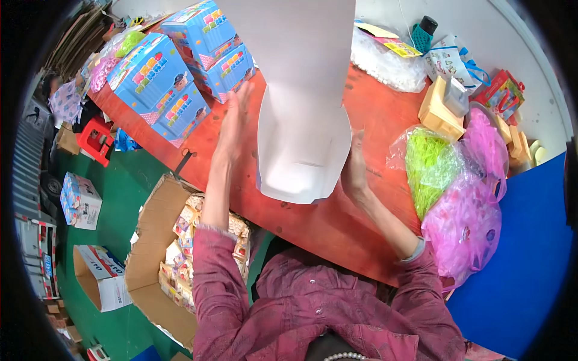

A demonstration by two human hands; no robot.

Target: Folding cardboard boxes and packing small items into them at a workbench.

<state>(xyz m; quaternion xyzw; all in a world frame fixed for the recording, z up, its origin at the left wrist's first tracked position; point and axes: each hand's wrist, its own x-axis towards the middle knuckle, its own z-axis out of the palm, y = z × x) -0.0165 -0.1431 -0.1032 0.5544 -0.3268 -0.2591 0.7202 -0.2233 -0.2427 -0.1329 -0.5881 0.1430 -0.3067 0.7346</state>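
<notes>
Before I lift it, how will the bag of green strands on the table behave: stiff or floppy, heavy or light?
The bag of green strands is probably floppy: its thin clear plastic is crumpled and slumps on the table. It looks light for its size, since the filling is loose and thin. The film may be slippery, so it could sag or slide when lifted.

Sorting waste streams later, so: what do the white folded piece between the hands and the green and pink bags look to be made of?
White folded piece: likely matte coated paperboard, with crisp creases and a stiff flap. Green bag and pink bag: thin clear plastic film, glossy and wrinkled, with coloured contents showing through; what those contents are made of cannot be told.
</notes>
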